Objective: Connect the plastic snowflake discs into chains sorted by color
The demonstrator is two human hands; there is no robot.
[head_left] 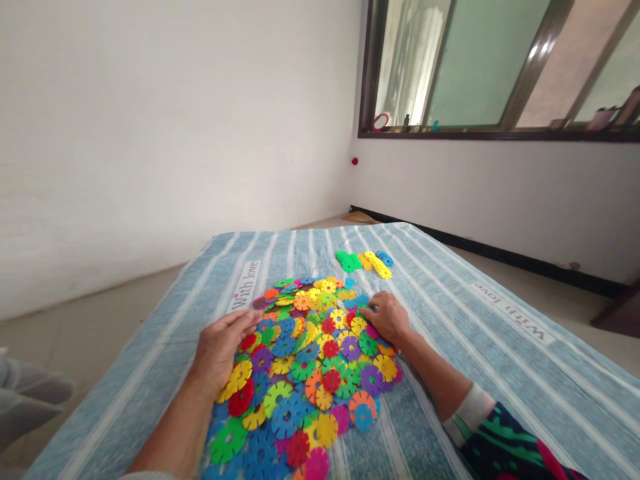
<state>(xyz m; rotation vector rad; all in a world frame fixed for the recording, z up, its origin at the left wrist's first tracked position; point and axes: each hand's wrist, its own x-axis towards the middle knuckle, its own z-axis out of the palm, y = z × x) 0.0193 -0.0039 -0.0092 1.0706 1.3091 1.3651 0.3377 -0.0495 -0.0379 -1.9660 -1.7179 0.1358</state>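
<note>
Head camera view, looking down a bed: a person's two bare hands rest on a pile of plastic discs (pixel 305 360), notched, flower-shaped pieces in red, blue, green, yellow, orange, purple and pink, heaped in the middle of a blue striped blanket (pixel 475 333). The left hand (pixel 223 350) lies palm down along the pile's left edge, its fingers (pixel 247 319) stretched out and held close together, flat on the discs and gripping nothing. The right hand (pixel 387 317) sits at the pile's far right edge, knuckles up and fingers curled down onto the pieces; whether it pinches a disc cannot be told from this angle. A patterned sleeve (pixel 500 433) in dark blue, green and red, with a pale cuff, covers the right forearm, while the left forearm is bare. Beyond the pile and apart from it, nearer the blanket's far end, lies a small cluster of joined discs (pixel 364 261) in green, yellow and blue. The words "With love" are printed on a pale band (pixel 246 285) just left of the pile, and again on the right side. White walls close off the room behind, with a dark-framed window (pixel 500 67) at upper right and small items on its sill. Grey fabric (pixel 25 393) shows at the lower left edge.
</note>
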